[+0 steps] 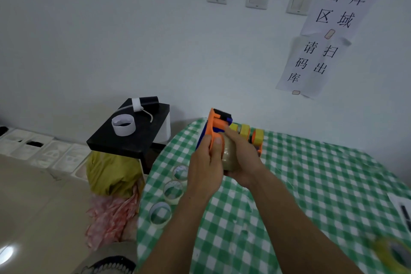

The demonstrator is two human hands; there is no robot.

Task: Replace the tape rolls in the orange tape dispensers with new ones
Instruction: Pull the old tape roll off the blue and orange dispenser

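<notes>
While my left hand (205, 162) grips the orange tape dispenser (214, 128) above the checked table (311, 184), fingers wrapped tight, my right hand (241, 158) cups the tape roll (229, 158) beside it. I'd square the core on its hub before pushing. Three clear rolls (173, 191) sit near the edge; another dispenser (255, 138) crowds behind.

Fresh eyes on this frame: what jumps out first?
Both hands, left hand and right hand, clasp an orange plastic tape dispenser with a tan tape roll, above the green-and-white checked tablecloth. Three clear tape rolls line the cloth's left edge.
</notes>
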